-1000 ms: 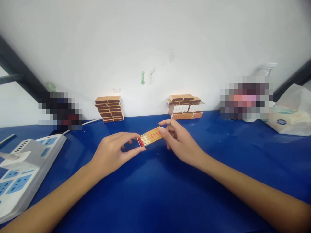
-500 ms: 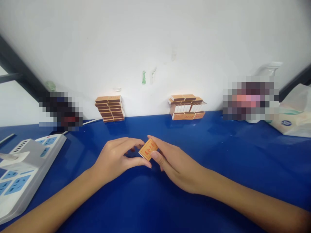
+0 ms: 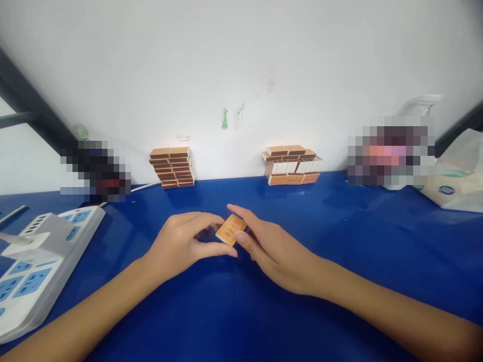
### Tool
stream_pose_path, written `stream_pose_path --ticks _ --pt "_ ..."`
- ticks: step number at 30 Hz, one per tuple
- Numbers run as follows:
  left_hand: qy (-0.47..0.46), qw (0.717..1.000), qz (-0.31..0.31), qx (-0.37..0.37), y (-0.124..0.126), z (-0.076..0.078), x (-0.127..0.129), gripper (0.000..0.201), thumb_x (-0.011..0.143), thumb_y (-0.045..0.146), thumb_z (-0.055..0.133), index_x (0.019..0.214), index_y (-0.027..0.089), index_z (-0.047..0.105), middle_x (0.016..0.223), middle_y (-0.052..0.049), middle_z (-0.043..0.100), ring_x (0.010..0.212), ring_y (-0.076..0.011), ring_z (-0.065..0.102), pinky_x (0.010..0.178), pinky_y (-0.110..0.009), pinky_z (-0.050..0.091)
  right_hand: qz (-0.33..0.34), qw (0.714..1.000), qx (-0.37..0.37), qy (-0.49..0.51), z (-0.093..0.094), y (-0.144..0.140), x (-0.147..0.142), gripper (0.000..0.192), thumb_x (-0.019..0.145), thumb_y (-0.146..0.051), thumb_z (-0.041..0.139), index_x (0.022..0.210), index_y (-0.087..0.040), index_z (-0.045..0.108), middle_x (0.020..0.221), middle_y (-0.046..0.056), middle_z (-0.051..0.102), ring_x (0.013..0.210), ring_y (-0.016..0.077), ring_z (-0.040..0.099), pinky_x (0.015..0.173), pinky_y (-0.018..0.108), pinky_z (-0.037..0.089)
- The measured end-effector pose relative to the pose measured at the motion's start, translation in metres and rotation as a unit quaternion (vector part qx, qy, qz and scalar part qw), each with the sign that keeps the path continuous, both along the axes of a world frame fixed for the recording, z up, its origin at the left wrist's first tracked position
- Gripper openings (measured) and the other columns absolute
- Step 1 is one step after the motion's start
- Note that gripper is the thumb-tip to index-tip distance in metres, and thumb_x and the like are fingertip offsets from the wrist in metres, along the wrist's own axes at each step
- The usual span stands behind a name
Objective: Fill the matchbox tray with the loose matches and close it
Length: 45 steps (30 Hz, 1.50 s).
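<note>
An orange matchbox point(image 3: 231, 229) is pinched between the curled fingers of the left hand point(image 3: 184, 245) and the right hand point(image 3: 271, 246), low over the blue table point(image 3: 339, 241). Behind the matchbox, two matchbox stacks point(image 3: 172, 167) point(image 3: 291, 165) are set against the wall; a power strip point(image 3: 33, 261) is seen far left of it

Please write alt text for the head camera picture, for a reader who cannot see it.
Two bare hands, left hand and right hand, hold a small orange matchbox between their fingertips over a blue table. Two stacks of matchboxes stand against the white wall, and a white power strip lies at the left.
</note>
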<state>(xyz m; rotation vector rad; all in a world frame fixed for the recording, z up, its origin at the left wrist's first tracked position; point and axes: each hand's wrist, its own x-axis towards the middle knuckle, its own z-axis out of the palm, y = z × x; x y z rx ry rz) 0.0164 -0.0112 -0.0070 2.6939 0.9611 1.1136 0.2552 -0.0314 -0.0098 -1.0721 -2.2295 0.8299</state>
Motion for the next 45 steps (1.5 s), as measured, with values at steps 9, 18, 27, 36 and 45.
stream_pose_path --ticks 9,18,27,36,45 --pt "-0.014 1.0 -0.011 -0.007 0.002 0.0 -0.001 0.048 0.067 0.056 0.087 0.094 0.019 0.072 0.076 0.002 0.072 0.06 -0.0112 0.061 0.057 -0.023 0.051 0.056 0.998 -0.011 0.022 0.002 0.0 0.003 0.049 0.111 -0.043 0.029 0.155 -0.024 0.042 0.105 0.008 0.069 0.09 0.0204 0.067 0.083 0.036 0.052" --pt "-0.001 0.999 0.04 -0.029 0.008 -0.001 -0.008 0.036 0.082 0.051 0.081 0.1 0.021 0.075 0.082 0.002 0.074 0.063 -0.0103 0.063 0.06 -0.022 0.052 -0.011 1.0 -0.009 0.013 -0.007 0.01 0.004 0.045 0.108 -0.039 0.043 0.148 -0.02 0.039 0.105 0.009 0.072 0.088 0.0206 0.068 0.076 0.034 0.049" --pt "0.033 0.995 0.063 -0.074 0.019 -0.001 -0.009 0.03 0.09 0.042 0.074 0.112 0.022 0.072 0.09 0.0 0.074 0.073 -0.0129 0.066 0.065 -0.023 0.053 -0.086 0.992 0.068 -0.063 -0.006 0.017 0.005 0.055 0.105 -0.041 0.05 0.152 -0.019 0.034 0.099 0.005 0.073 0.081 0.0213 0.069 0.071 0.033 0.048" --pt "0.304 0.896 0.325 0.011 0.081 0.034 -0.01 0.035 0.096 0.043 0.059 0.116 0.016 0.072 0.085 -0.011 0.076 0.081 -0.0316 0.073 0.065 -0.036 0.049 -0.142 0.981 0.092 -0.094 -0.003 0.032 0.017 0.047 0.105 -0.04 0.049 0.146 -0.018 0.046 0.087 0.002 0.073 0.077 0.0212 0.07 0.069 0.033 0.048" --pt "0.385 0.873 0.298 -0.04 0.092 0.02 0.012 0.038 0.104 0.034 0.041 0.129 0.019 0.065 0.102 -0.016 0.076 0.091 -0.0364 0.074 0.074 -0.041 0.053 -0.129 0.974 0.127 -0.135 -0.006 0.031 0.014 0.034 0.106 -0.036 0.05 0.134 -0.02 0.056 0.083 0.001 0.073 0.071 0.0195 0.068 0.064 0.03 0.043"
